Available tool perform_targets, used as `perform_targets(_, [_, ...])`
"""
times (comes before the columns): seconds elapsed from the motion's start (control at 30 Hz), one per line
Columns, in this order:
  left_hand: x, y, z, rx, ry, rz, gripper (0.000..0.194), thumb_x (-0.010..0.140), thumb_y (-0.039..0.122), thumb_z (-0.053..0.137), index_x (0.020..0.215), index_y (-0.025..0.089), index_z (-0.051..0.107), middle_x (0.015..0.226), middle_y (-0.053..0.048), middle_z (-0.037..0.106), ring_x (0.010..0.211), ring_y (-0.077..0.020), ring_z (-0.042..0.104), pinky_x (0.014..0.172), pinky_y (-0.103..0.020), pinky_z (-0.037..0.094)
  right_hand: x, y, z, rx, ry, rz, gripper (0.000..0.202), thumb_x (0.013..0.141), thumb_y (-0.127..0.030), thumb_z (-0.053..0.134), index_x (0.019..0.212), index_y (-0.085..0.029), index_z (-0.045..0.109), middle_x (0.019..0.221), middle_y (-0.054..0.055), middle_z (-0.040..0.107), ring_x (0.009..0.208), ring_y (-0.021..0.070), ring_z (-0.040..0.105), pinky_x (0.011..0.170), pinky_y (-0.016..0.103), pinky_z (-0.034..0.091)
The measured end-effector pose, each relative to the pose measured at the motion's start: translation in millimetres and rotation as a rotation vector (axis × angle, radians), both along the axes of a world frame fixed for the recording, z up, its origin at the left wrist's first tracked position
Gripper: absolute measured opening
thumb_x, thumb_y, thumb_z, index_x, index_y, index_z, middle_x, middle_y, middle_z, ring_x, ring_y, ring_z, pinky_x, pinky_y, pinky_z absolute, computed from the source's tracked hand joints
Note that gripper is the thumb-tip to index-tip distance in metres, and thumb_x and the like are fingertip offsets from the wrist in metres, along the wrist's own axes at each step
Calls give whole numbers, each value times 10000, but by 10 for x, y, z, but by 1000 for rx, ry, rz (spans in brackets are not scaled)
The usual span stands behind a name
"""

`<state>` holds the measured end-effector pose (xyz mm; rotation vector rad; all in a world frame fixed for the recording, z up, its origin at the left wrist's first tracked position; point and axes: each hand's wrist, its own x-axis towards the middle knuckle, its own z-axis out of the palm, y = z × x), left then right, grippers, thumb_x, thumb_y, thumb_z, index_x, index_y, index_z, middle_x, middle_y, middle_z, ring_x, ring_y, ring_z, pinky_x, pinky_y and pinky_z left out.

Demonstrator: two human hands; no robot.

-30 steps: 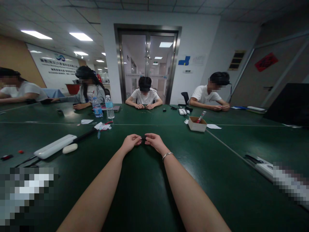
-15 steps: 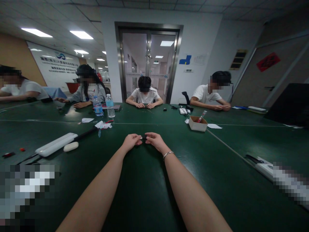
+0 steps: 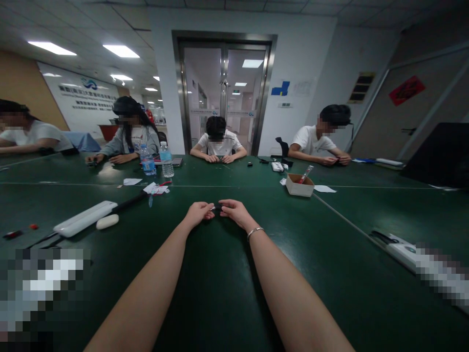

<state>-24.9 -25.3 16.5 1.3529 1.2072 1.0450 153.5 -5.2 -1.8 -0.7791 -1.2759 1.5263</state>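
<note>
The left hand (image 3: 199, 213) and right hand (image 3: 236, 213) are pinching opposite ends of a small dark object (image 3: 217, 207), well inside the far edge of the surface (image 3: 214, 274). Each grip seems to be catching little, so uneven pulling could be slipping it loose.

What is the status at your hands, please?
Left hand, right hand both pinching. Small dark object between them, details unclear. Box off right, clear of both hands.

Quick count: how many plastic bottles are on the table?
2. The left bottle stands upright on the green table, beyond the white scraps; the right bottle stands upright beside it. Others could be hidden.
</note>
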Motion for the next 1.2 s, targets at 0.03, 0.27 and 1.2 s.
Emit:
perform_targets(0.03, [-2, -2, 0, 2, 11, -4, 329, 751, 421, 634, 739, 95, 584, 582, -52, 641, 515, -105, 579, 522, -210, 443, 2, -8, 6, 3, -3, 7, 270, 717, -36, 666, 969, -134, 669, 936, 60, 607, 744, 122, 619, 699, 251, 566])
perform_targets(0.27, [-13, -15, -5, -4, 39, -10, 359, 735, 452, 635, 745, 96, 589, 588, -55, 639, 509, -107, 567, 517, -221, 431, 4, -47, 37, 14, -21, 8, 277, 724, -1, 638, 966, -131, 671, 932, 57, 602, 706, 108, 620, 674, 239, 565])
perform_targets(1.2, [14, -55, -22, 146, -4, -8, 298, 714, 369, 686, 807, 130, 535, 663, -36, 638, 615, -126, 602, 604, -265, 490, -25, -32, 68, -59, 5, -47, 77, 816, -147, 634, 850, -78, 638, 708, 68, 638, 548, 98, 601, 561, 190, 539])
